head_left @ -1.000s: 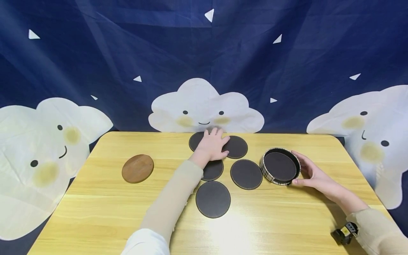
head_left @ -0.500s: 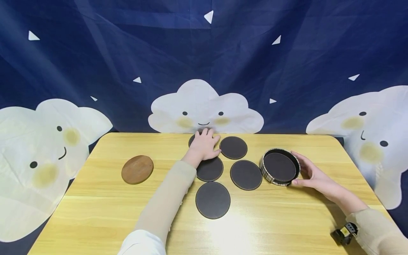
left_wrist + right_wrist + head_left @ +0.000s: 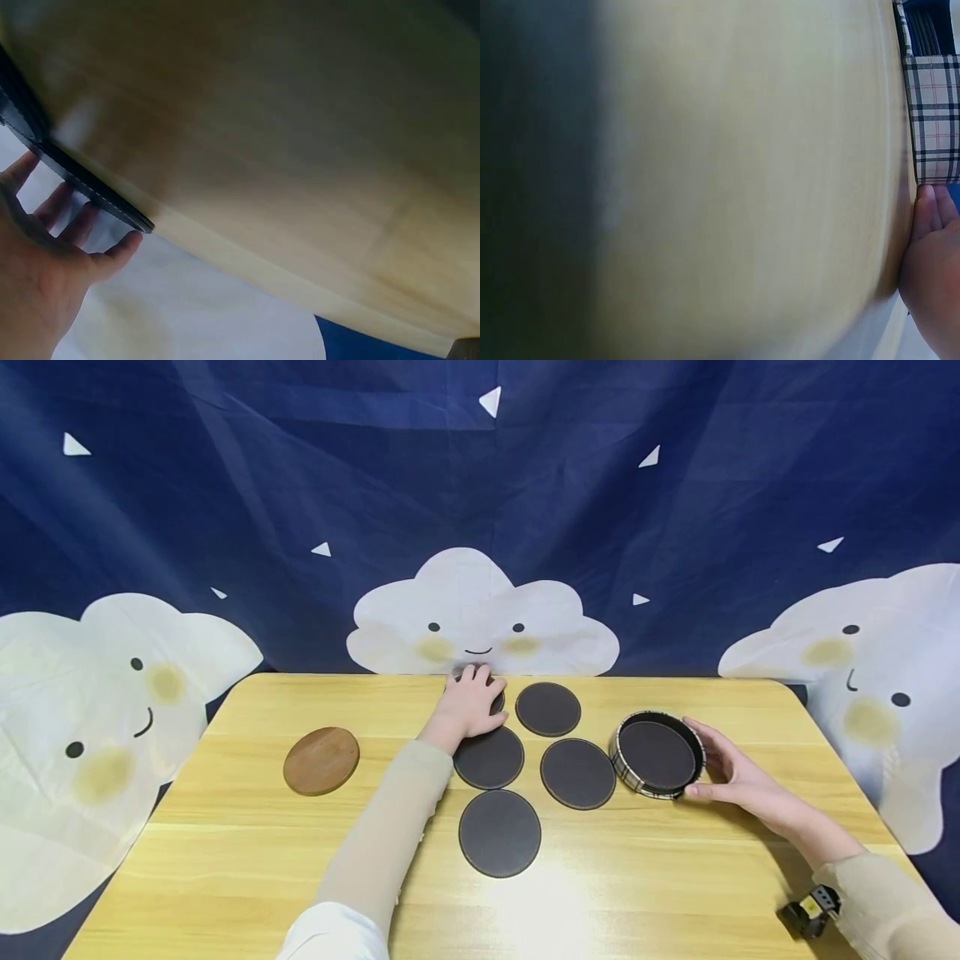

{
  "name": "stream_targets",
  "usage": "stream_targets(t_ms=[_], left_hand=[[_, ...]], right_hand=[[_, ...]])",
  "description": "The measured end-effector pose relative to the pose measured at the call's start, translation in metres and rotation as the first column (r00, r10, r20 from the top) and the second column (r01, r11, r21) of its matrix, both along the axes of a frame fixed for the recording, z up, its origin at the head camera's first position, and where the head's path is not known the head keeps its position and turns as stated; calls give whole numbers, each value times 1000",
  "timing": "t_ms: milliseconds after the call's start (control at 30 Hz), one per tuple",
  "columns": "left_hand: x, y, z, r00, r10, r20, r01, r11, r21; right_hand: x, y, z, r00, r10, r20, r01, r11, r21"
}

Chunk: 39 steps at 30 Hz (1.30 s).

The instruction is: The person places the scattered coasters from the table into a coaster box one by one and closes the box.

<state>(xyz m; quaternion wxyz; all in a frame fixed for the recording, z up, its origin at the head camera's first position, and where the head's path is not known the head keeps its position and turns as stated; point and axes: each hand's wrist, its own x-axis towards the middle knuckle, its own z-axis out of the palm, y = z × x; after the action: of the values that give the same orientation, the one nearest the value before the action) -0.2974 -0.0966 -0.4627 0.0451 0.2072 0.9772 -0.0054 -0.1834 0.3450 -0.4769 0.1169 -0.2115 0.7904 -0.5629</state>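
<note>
Leftmost, a round, flat disc of brown wood (image 3: 322, 762) lies well to the left of the round, plaid-walled box (image 3: 633, 779) on the pale wooden counter (image 3: 660, 877). Next, left of the box and slightly farther from the person, is the left grip (image 3: 467, 703), a bare hand with fingers and thumb spread. Directly beneath it lies a thin, round black disc with a stitched rim (image 3: 497, 703), partly covered and showing between thumb and forefinger; in the left wrist view, fingertips appear to meet its edge. The spread probably gives purchase on so flat a thing.

Four similar discs lie left of the box: a second black disc (image 3: 489, 760) roughly level with it, a third black disc (image 3: 500, 833) nearer the person, a fourth black disc (image 3: 548, 709) slightly farther away, and a fifth black disc (image 3: 577, 774) just beside it, contact uncertain. All four lie flat and unstacked, which presumably leaves each reachable singly.

The box stands mouth upward, a black round surface inside. At its right side, the right grip (image 3: 738, 775) holds the wall between thumb and fingers, likely to steady it; the box separates this grip from the partly covered disc.
</note>
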Motion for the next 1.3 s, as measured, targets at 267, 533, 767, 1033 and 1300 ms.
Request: stream_targets(t_ms=[267, 533, 767, 1033, 1300], left_hand=[[1, -3, 1, 1000, 13, 11, -13, 1000, 20], [-1, -7, -1, 1000, 8, 22, -9, 1000, 23], [-1, -7, -1, 1000, 7, 4, -7, 1000, 19], [0, -6, 1, 999, -24, -32, 23, 1000, -16], [5, -1, 8, 995, -82, -55, 80, 996, -31]], right_hand=[[0, 1, -1, 1000, 1, -1, -1, 1000, -4], [1, -1, 0, 1000, 4, 5, -4, 1000, -14], [0, 0, -1, 1000, 2, 11, -2, 1000, -3], [-1, 0, 0, 1000, 2, 7, -2, 1000, -3], [2, -3, 4, 1000, 6, 8, -5, 1000, -9]])
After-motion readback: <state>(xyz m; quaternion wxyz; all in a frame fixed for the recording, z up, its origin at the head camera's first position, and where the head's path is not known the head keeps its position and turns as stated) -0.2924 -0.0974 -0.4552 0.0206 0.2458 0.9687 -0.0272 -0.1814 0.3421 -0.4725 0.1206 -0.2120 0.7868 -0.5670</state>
